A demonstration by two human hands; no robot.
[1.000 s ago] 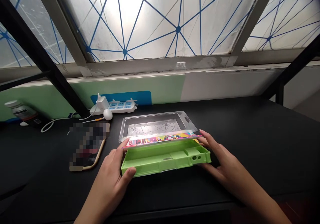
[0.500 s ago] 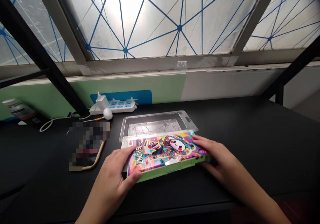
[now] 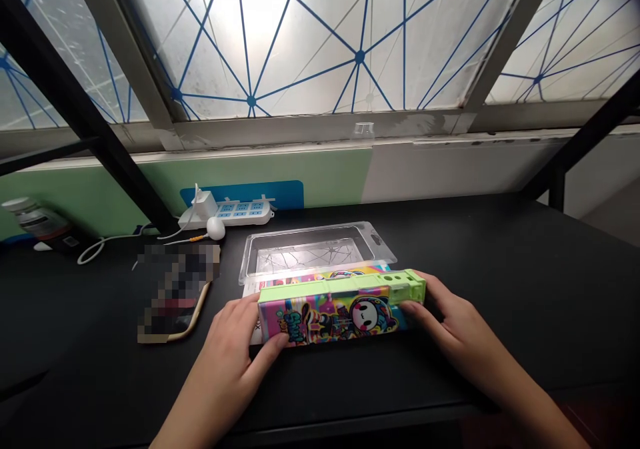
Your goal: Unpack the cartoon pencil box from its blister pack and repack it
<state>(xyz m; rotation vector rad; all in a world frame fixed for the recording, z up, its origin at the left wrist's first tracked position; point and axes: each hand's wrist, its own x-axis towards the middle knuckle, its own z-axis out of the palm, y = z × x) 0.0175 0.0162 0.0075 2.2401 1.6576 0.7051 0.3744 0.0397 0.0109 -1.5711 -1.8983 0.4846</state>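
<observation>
A green pencil case [image 3: 340,309] with a bright cartoon lid stands tilted on its long edge on the black table [image 3: 500,269], its printed lid facing me. My left hand [image 3: 235,349] grips its left end, thumb on the front. My right hand [image 3: 450,322] grips its right end, fingers wrapped round the corner. Behind the case lies a clear plastic blister tray [image 3: 310,252], with a printed card insert [image 3: 300,281] at its near edge.
A phone [image 3: 173,295] lies to the left of the case. A white power strip [image 3: 235,212] with a charger and cable sits at the back by the wall. A bottle [image 3: 35,222] lies at far left. Black frame bars slant down at both sides.
The case's lid came down shut over the green tray. Both hands then tipped the shut case up from lying flat onto its long edge.
</observation>
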